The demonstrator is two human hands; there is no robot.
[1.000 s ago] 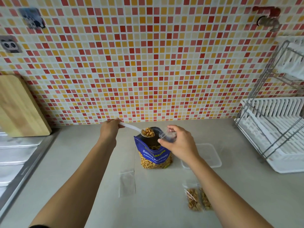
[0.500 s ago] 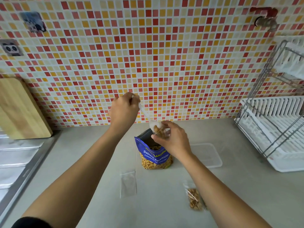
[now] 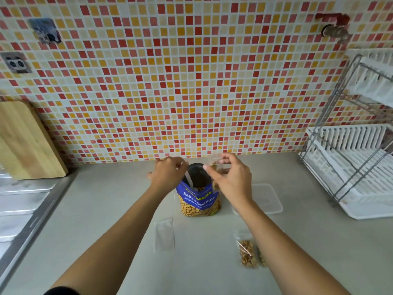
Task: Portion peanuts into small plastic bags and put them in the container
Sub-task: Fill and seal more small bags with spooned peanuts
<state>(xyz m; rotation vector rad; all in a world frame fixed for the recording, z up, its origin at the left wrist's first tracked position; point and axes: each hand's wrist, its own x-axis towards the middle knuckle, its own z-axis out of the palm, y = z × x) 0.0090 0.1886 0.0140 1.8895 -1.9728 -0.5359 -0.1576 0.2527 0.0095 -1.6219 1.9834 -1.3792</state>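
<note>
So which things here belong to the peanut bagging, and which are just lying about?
In the job: peanut bag, spoon in left hand, small bag in right hand, container, empty bag, filled bags.

Lying about: cutting board, dish rack, sink, tap.

Your right hand (image 3: 230, 179) covers most of the small clear bag (image 3: 217, 162) it pinches, so its fill can't be judged. The spoon (image 3: 189, 180) bowl is lost inside the peanut pouch (image 3: 198, 201). Your right forearm hides the near corner of the container (image 3: 268, 199) and part of a second filled bag (image 3: 262, 258). The cutting board (image 3: 25, 141), sink (image 3: 19, 201) and dish rack (image 3: 350, 167) run off the frame edges.
</note>
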